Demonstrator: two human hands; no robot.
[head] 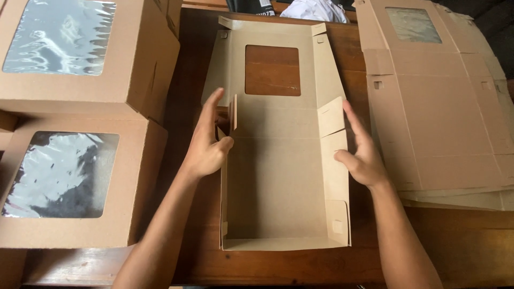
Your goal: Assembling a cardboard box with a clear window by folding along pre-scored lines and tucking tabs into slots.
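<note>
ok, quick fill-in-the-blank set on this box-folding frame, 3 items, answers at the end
1. The left hand and right hand press against the two side walls of a half-folded ____ box.
2. The box panel lying flat on the wooden table has a ____ window cut-out.
3. The stack of flat unfolded blanks lies on the person's ____ side, with two finished boxes opposite.

Missing words: cardboard; square; right

wooden table [193, 80] | on it: half-folded box [278, 176], flat box blanks [439, 123], finished window boxes [134, 176]
</note>
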